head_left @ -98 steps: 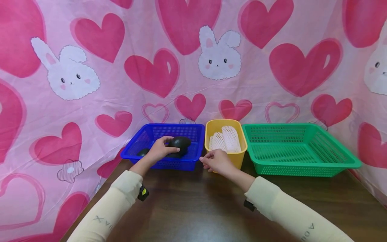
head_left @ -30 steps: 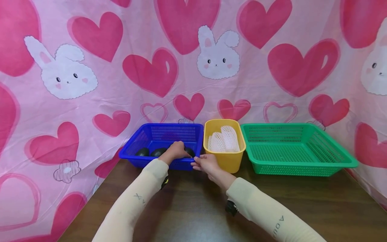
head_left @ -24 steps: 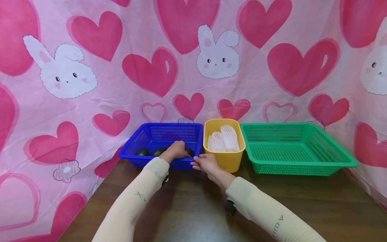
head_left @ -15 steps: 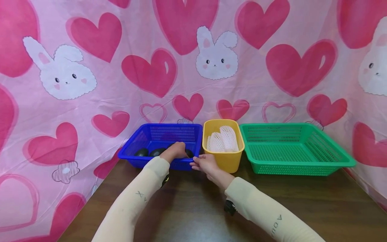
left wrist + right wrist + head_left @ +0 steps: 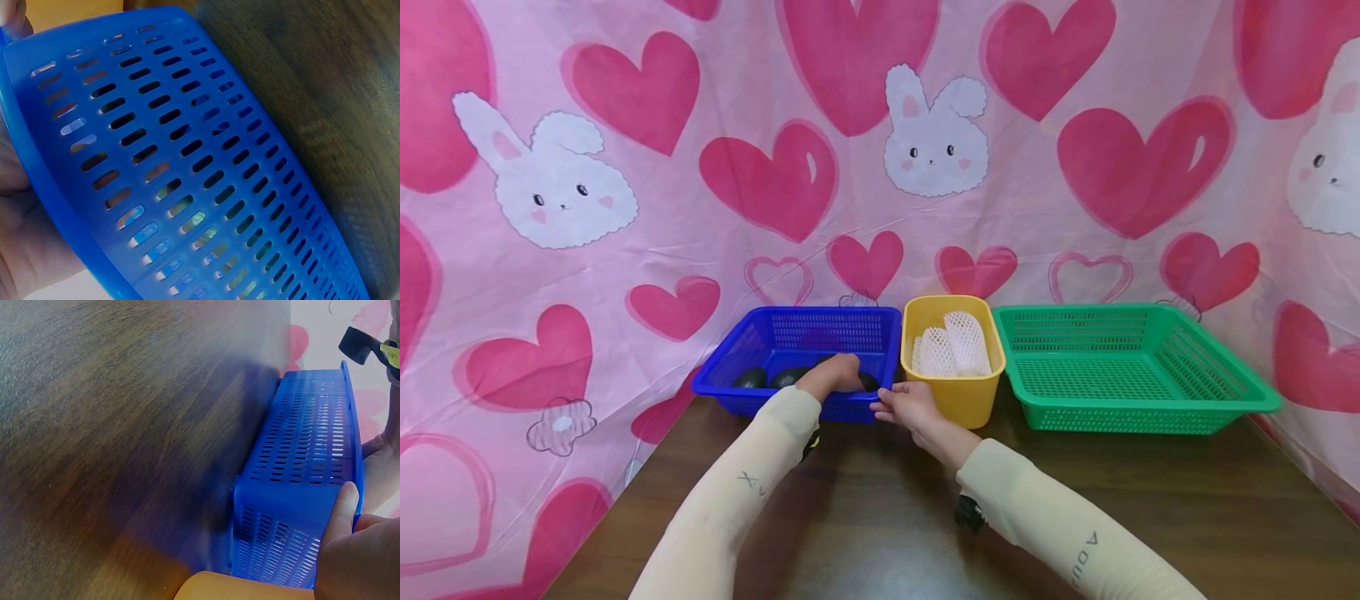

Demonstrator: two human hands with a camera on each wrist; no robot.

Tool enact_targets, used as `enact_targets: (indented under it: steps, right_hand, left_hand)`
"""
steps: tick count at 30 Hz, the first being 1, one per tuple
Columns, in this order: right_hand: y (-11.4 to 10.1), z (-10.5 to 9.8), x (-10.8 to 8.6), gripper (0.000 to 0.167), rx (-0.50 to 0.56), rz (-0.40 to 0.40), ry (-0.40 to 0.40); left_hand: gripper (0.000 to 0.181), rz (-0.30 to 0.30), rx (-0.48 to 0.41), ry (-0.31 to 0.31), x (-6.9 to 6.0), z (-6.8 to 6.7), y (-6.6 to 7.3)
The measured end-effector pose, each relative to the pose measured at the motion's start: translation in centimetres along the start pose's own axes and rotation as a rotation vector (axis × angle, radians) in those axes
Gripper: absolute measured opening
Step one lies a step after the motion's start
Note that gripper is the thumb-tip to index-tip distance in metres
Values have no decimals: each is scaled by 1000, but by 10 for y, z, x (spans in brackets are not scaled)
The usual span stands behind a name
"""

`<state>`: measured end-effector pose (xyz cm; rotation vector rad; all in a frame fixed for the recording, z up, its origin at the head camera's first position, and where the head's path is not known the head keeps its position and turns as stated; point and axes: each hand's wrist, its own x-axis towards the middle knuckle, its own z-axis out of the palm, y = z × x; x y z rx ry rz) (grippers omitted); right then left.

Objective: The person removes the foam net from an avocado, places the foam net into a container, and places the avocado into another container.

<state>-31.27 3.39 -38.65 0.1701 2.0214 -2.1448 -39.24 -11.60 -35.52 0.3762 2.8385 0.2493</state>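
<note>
In the head view a blue basket (image 5: 715, 389) holds several dark, smooth oval fruits that look like avocados (image 5: 750, 378). My left hand (image 5: 833, 374) reaches down over its front rim, between one avocado (image 5: 788, 377) and another at the right (image 5: 868, 382). The basket wall hides its fingers; only part of the palm (image 5: 31, 237) shows in the left wrist view, so what they hold cannot be seen. At the basket's front right corner my right hand (image 5: 913, 407) pinches the rim, its thumb (image 5: 344, 503) on the outside in the right wrist view.
A yellow bin (image 5: 964, 402) with white foam net sleeves (image 5: 966, 343) stands right of the blue basket. Beyond it is a green basket (image 5: 1150, 419). All stand on a brown wooden table (image 5: 880, 517) before a pink heart-patterned cloth (image 5: 865, 208).
Over three seconds ago my left hand held an avocado up in the blue basket; since then it has moved right and lower. My right hand has come left onto the rim. Lately both barely move.
</note>
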Motion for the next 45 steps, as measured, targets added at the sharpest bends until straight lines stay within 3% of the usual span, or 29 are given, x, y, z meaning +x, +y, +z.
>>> enact_targets:
  steps: [4,8,11,18,24,29,36,45]
  right_hand:
    - [0,0,-1,30,4,0,-3]
    - [1,1,0,30,-2,5,0]
    - [0,2,0,30,-3,13,4]
    - [1,3,1,31,30,11,-2]
    - [3,1,-2,30,57,6,-28]
    - [4,-2,-8,29,70,-52,-56]
    - [-4,-15,-20,25,-11,-55,-99]
    - [-36,-45,-33,30,-103,-31,-208]
  left_hand:
    - [34,-13,-4,-38,5,0,-1]
    - [33,0,-7,-91,18,1,-8]
    - [33,3,-8,-102,19,0,-9]
    - [30,9,2,-58,0,-5,-1]
    - [31,38,25,-37,-1,-4,-4]
    - [33,44,8,-25,-1,-5,-6]
    - [34,62,-1,-20,-9,-12,-5]
    - [31,99,-54,42,-28,-29,0]
